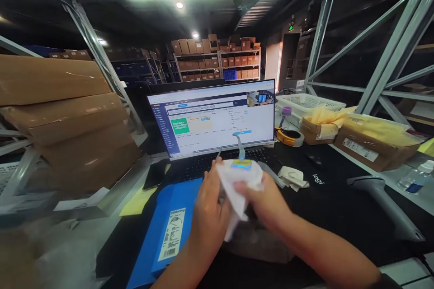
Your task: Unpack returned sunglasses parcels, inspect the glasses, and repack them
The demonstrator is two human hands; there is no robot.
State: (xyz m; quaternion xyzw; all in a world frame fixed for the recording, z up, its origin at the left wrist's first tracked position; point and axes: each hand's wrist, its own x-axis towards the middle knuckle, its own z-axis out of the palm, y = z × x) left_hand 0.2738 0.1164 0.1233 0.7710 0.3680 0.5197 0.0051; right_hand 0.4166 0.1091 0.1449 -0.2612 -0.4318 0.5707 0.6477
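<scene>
In front of the monitor, my two hands are closed around a white cloth (233, 189) that is blurred by motion. Wrapped in it is what looks like a pair of clear glasses (241, 146); a curved, see-through arm sticks up, and a blue and yellow gleam shows at its base. My left hand (210, 198) grips from the left with its fingers pointing up. From the right, my right hand (262, 196) pinches the cloth with the thumb on top. Most of the glasses is hidden by cloth and fingers. Beside my left forearm lies a blue box (156, 226) with a white label.
The monitor (217, 122) and keyboard (193, 169) stand ahead. On the right are a grey barcode scanner (383, 203), crumpled cloth (293, 177), tape dispenser (288, 137), cartons (376, 144) and a clear bottle (417, 176). Stacked brown boxes (68, 117) rise on the left.
</scene>
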